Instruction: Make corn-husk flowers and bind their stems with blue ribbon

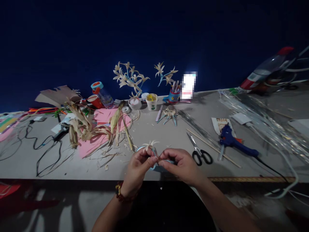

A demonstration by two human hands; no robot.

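My left hand (139, 166) is closed in a pinch around the stem of a cream corn-husk flower (151, 144), whose petals spread above the fingers. My right hand (180, 163) is pinched too, its fingertips meeting the left ones at the stem. A pale blue strip (152, 168), which looks like floral tape, shows below and between the fingers; part of it is hidden by the right hand. Black-handled scissors (198, 151) lie just right of my right hand. Several finished husk flowers with blue stems (169, 117) rest on the table beyond my hands.
Corn husks (83, 124) and pink paper (93, 145) cover the left side. A blue glue gun (235, 141), a wooden stick (214, 148) and thin wires (198, 125) lie at right. Cups (151, 104), a lit screen (188, 86) and a tilted bottle (262, 72) stand at the back.
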